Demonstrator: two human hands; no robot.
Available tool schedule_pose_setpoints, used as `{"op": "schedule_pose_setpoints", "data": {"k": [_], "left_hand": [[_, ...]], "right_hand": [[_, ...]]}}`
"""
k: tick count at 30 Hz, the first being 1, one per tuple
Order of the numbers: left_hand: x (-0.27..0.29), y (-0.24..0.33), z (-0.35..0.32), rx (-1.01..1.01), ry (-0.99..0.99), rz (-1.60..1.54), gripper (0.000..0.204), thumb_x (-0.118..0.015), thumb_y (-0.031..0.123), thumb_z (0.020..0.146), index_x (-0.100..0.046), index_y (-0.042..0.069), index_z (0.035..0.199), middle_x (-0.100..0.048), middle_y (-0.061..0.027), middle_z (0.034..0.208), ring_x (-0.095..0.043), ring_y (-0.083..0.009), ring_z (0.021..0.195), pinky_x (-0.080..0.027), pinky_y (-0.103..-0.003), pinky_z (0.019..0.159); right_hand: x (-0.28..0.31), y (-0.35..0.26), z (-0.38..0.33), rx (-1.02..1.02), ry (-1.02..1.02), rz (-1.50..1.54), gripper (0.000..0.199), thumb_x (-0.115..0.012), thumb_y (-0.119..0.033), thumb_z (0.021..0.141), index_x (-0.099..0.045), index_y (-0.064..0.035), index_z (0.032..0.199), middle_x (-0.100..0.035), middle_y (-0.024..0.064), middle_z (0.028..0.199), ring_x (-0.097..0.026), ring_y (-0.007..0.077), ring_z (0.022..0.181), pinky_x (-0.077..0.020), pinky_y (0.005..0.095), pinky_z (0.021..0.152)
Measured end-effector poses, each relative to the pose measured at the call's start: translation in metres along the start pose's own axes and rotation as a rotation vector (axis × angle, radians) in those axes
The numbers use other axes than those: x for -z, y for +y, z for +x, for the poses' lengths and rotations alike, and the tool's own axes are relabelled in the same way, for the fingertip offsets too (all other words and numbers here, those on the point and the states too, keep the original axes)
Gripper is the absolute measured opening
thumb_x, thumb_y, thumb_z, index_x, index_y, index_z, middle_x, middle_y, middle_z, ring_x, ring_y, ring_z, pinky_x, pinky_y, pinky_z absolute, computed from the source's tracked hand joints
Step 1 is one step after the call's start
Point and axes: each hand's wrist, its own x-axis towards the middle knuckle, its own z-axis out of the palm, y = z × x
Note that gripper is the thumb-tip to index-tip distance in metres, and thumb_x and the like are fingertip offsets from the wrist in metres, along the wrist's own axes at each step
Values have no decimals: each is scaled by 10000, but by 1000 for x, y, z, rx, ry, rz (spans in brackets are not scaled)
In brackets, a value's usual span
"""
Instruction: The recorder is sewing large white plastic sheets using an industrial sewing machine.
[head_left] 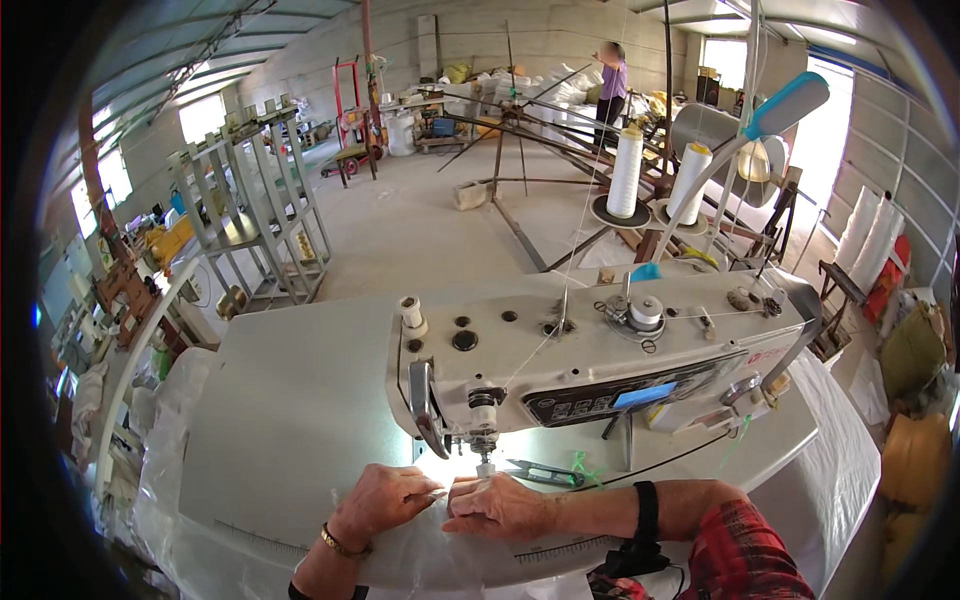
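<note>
Both hands are close together just in front of the needle area of a white sewing machine (590, 345). My left hand (385, 500) is closed in a pinch at the edge of a thin, whitish, see-through sheet (425, 545). Beside it, my right hand (505, 505) rests with fingers curled on the same sheet, close to the presser foot (485, 468). Bright lamp light washes out the spot at the fingertips, so the sheet's edge there is hard to make out. Dark thread snips (545, 473) with green string (585, 467) lie right of the needle.
The pale sewing table (290, 400) spreads around the machine, with clear plastic (835, 450) hanging off its right end. Two white thread cones (625, 175) stand behind. Further back are a metal frame rack (260, 210), a spoked metal stand (520, 125) and a person (612, 85).
</note>
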Motion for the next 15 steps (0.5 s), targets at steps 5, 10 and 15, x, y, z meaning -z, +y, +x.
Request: {"op": "schedule_pose_setpoints", "data": {"k": [5, 10, 15], "left_hand": [[-1, 3, -1, 14, -48, 119, 222, -585, 266, 882, -640, 85, 765, -595, -69, 681, -596, -283, 619, -467, -378, 548], [0, 5, -2, 53, -51, 189, 279, -577, 291, 887, -586, 70, 717, -578, -74, 669, -577, -295, 604, -452, -386, 539], [1, 3, 0, 76, -37, 212, 299, -602, 309, 880, -568, 61, 716, -568, -88, 659, -557, -314, 591, -438, -399, 532]], "right_hand": [[1, -1, 1, 24, 17, -6, 292, -663, -218, 890, -543, -8, 726, -528, 119, 744, -549, 314, 710, -453, 421, 645], [2, -2, 0, -22, -49, -5, 235, -655, -162, 897, -541, -4, 765, -534, 86, 757, -546, 270, 783, -457, 391, 684], [1, -1, 2, 17, 9, 32, 321, -652, -207, 902, -495, -3, 711, -501, 123, 714, -535, 312, 690, -434, 415, 636]]}}
